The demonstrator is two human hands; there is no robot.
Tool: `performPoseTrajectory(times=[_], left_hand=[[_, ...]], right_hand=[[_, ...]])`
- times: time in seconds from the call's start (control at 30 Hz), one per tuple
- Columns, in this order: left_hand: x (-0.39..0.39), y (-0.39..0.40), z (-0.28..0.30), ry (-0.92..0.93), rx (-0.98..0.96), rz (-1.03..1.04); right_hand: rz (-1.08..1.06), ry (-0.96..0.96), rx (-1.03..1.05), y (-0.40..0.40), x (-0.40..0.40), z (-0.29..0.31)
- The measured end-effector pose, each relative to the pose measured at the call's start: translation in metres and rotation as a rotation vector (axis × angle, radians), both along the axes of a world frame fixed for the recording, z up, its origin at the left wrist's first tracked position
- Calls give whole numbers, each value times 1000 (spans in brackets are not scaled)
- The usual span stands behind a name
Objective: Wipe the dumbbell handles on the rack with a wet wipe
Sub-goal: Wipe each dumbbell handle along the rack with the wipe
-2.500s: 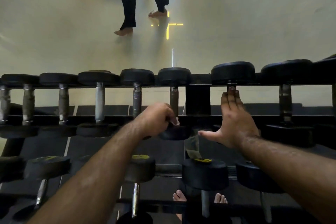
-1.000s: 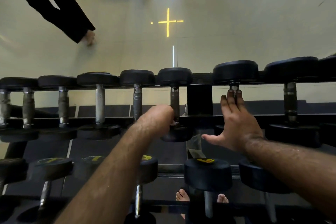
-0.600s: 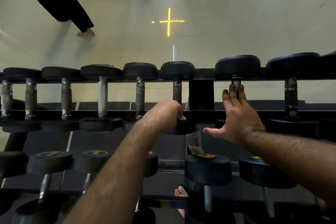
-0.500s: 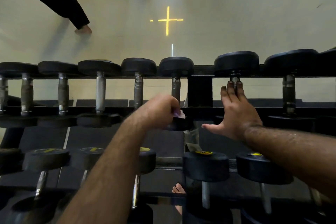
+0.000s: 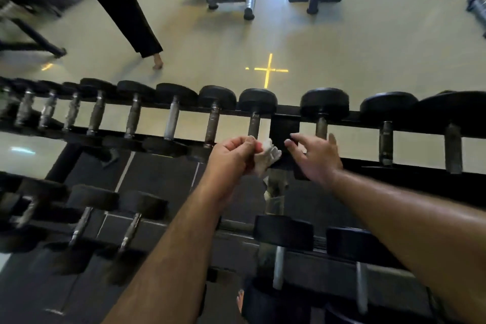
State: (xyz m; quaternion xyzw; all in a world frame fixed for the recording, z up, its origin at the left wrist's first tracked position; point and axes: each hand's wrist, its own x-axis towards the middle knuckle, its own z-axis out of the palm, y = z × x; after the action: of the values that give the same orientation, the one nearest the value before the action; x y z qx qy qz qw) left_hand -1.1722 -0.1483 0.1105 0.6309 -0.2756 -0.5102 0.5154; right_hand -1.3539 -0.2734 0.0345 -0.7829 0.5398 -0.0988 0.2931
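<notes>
Wet wipe [image 5: 267, 156] bunched in my left hand [image 5: 234, 156], fingers curled round it, white folds sticking out toward the right. It sits just in front of the rack's [image 5: 285, 123] top tier, below the dumbbell handle [image 5: 254, 123] beside the centre post. My right hand [image 5: 315, 156] hangs close by, fingers spread and loose, gripping nothing. Both forearms reach forward.
</notes>
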Motion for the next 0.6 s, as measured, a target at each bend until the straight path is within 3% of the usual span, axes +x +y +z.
performPoseTrajectory(times=[0.07, 0.1, 0.17, 0.2, 0.23, 0.3, 0.6], left_hand=[[-19, 23, 21, -67, -13, 83], [-32, 33, 26, -95, 0, 138], [-66, 55, 23, -113, 153, 297], [-90, 70, 13, -27, 266, 353], [-116, 87, -1, 182, 338, 374], [-157, 112, -33, 428, 318, 418], [-162, 193, -96, 200, 388, 542]], right_hand=[[-168, -561, 296, 26, -5, 38], [-229, -713, 511, 43, -14, 57], [-273, -765, 1029, 87, -38, 71], [-301, -757, 1245, 117, -49, 66], [-344, -774, 1378, 147, -60, 54], [-413, -783, 1383, 186, -72, 33], [-226, -308, 1091, 208, -131, 3]])
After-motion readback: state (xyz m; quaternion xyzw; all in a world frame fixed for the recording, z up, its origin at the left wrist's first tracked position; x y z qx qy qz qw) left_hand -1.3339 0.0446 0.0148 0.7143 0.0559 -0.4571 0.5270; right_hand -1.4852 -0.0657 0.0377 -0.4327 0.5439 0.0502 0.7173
